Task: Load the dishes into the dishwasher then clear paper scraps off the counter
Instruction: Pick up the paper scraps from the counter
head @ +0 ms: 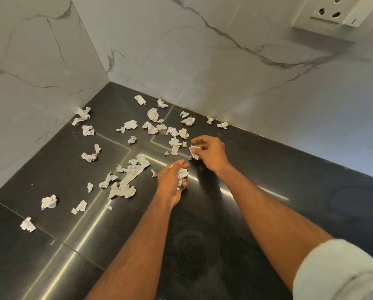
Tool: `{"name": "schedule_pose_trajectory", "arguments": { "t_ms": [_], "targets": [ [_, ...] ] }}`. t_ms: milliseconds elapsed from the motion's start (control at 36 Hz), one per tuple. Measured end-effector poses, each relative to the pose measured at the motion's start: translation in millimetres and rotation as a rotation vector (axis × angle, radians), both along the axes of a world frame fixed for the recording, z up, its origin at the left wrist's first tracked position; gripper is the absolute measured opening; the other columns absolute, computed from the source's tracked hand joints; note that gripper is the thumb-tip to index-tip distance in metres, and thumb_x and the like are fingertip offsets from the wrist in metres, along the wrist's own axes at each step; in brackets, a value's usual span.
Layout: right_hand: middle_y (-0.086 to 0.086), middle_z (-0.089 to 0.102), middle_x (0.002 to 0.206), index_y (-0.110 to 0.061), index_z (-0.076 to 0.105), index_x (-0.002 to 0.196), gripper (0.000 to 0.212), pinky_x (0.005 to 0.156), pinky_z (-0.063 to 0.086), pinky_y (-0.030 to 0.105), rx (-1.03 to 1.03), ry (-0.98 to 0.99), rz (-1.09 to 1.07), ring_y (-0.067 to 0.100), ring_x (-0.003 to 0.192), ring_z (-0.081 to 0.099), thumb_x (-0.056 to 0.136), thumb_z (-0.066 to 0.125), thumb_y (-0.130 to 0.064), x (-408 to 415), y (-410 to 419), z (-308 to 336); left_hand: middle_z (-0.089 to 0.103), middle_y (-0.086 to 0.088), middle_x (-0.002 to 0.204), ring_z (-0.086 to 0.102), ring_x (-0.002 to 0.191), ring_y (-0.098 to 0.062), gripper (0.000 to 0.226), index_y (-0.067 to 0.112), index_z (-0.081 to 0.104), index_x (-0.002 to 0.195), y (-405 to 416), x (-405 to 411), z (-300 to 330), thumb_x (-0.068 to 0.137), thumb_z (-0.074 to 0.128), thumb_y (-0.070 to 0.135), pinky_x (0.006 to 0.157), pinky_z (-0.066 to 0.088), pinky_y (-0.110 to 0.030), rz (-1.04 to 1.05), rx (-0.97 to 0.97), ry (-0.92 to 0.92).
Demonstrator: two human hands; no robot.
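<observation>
Everywhere across the glossy black desk (268, 191) lie crumpled white paper scraps (125, 189), faintly printed. Her left hand (170, 185) clutches a wad of them; the right hand (209, 152) pinches one torn scrap (193, 153) in its fingers.

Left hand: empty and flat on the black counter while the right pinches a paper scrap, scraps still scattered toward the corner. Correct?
Not quite. In the head view the left hand is not empty: it is cupped around a bunch of collected scraps. The rest holds: the right hand pinches a paper scrap, and scraps lie scattered on the black counter.
</observation>
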State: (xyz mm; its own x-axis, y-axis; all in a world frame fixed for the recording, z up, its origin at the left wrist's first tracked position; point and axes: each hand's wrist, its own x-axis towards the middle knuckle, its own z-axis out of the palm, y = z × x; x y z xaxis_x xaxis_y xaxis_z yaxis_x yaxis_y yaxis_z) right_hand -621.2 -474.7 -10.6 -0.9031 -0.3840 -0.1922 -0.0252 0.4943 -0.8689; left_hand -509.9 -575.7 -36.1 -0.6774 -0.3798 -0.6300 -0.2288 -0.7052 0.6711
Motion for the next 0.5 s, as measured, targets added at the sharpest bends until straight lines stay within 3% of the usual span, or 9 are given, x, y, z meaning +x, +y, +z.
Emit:
{"name": "schedule_pose_trajectory", "arguments": {
  "t_ms": [83,167,250,306,389,444,500],
  "targets": [
    [0.006,0.076,0.091,-0.011,0.066,0.106,0.023,0.073,0.061,0.031,-0.281,-0.3,-0.073,0.017,0.081,0.075,0.086,0.075,-0.004,23.4,12.9,1.6,0.068,-0.008,0.085,0.054,0.062,-0.013,0.014,0.006,0.068,0.106,9.4,-2.1,5.5,0.096,0.064,0.015,0.042,0.034,-0.022,-0.042,0.006,0.038],
    [0.001,0.076,0.081,-0.014,0.074,0.089,0.007,0.076,0.062,0.037,-0.201,-0.239,-0.07,0.017,0.078,0.073,0.084,0.079,-0.012,41.1,19.4,-10.6,0.065,-0.012,0.086,0.055,0.058,-0.012,0.026,0.0,0.063,0.118,19.9,-6.1,10.2,0.099,0.062,0.016,0.042,0.035,-0.021,-0.086,-0.007,0.045],
    [-0.009,0.076,0.083,-0.03,0.076,0.081,0.018,0.082,0.062,0.038,-0.115,-0.198,-0.111,0.012,0.082,0.073,0.089,0.075,-0.014,46.1,22.9,-16.3,0.065,-0.015,0.087,0.058,0.055,-0.012,0.029,-0.005,0.062,0.118,26.3,-8.4,8.5,0.098,0.062,0.016,0.041,0.036,-0.022,-0.106,-0.06,0.013],
    [-0.012,0.075,0.091,-0.035,0.076,0.084,0.024,0.088,0.06,0.039,-0.081,-0.224,-0.064,0.01,0.089,0.072,0.093,0.068,-0.014,45.3,23.7,-13.6,0.066,-0.016,0.088,0.06,0.056,-0.012,0.025,-0.002,0.064,0.115,26.7,-9.3,6.9,0.097,0.063,0.016,0.043,0.038,-0.023,-0.086,-0.075,0.003],
    [-0.01,0.075,0.095,-0.03,0.075,0.107,0.029,0.089,0.059,0.036,-0.085,-0.232,0.03,0.01,0.094,0.071,0.094,0.064,-0.006,43.1,23.3,-5.8,0.068,-0.013,0.087,0.06,0.06,-0.013,0.019,0.003,0.067,0.108,22.9,-11.1,6.3,0.096,0.065,0.017,0.045,0.04,-0.023,-0.074,-0.069,0.01],
    [-0.009,0.073,0.09,-0.028,0.069,0.118,0.036,0.082,0.058,0.027,-0.034,-0.153,0.054,0.004,0.089,0.07,0.092,0.066,-0.003,41.9,22.6,1.6,0.07,-0.011,0.087,0.061,0.064,-0.014,0.012,0.007,0.067,0.101,19.6,-11.9,6.3,0.095,0.067,0.017,0.047,0.041,-0.024,-0.088,-0.065,0.009],
    [-0.009,0.073,0.083,-0.029,0.065,0.115,0.034,0.075,0.058,0.024,0.028,-0.043,0.04,0.0,0.08,0.07,0.088,0.072,-0.008,41.6,20.2,6.1,0.07,-0.012,0.087,0.061,0.067,-0.015,0.009,0.008,0.067,0.097,15.8,-12.7,6.1,0.093,0.069,0.016,0.048,0.042,-0.024,-0.093,-0.083,-0.004]
  ]
}}
